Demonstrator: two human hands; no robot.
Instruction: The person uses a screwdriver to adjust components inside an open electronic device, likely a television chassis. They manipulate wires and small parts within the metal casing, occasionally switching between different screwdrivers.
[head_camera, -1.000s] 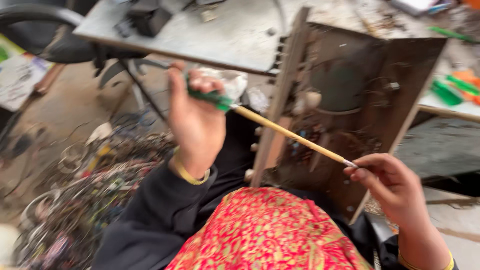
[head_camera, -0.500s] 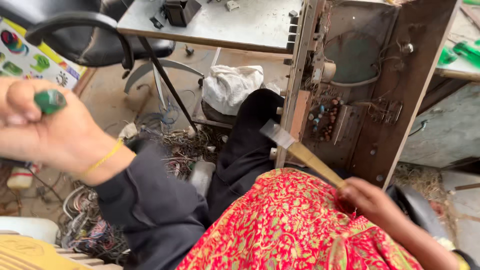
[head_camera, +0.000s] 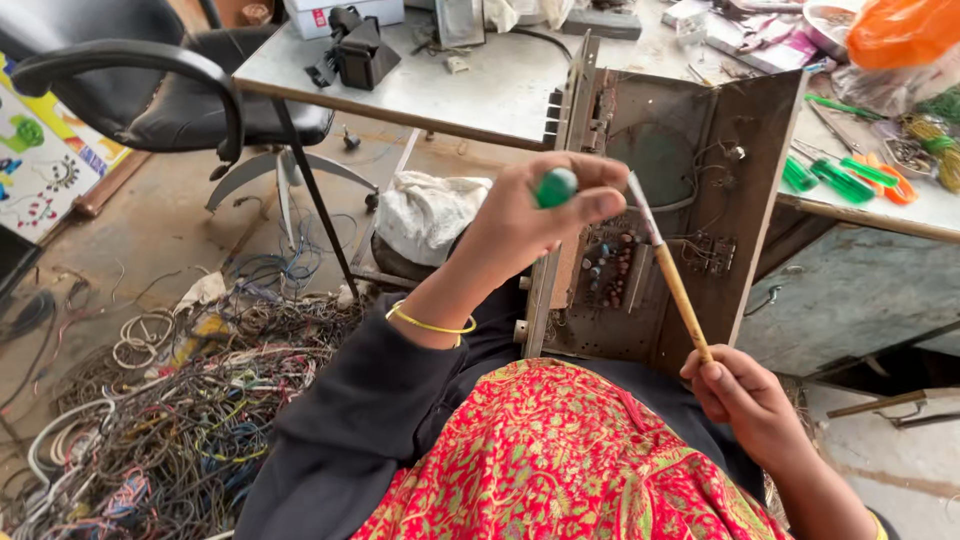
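My left hand is closed around a green-handled screwdriver, held up in front of an open metal chassis that stands on edge between my knees. Inside the chassis I see a circuit board and loose wires. My right hand grips the lower end of a wooden-handled paintbrush, whose bristle end points up toward the chassis interior beside my left hand. A red patterned cloth covers my lap.
A grey table with a black device stands behind the chassis. A black office chair is at the left. A big heap of tangled wires lies on the floor. Green-handled tools rest on a bench at right.
My left hand swung from the far left back to the chassis with the screwdriver. My right hand raised the paintbrush more upright toward the chassis.
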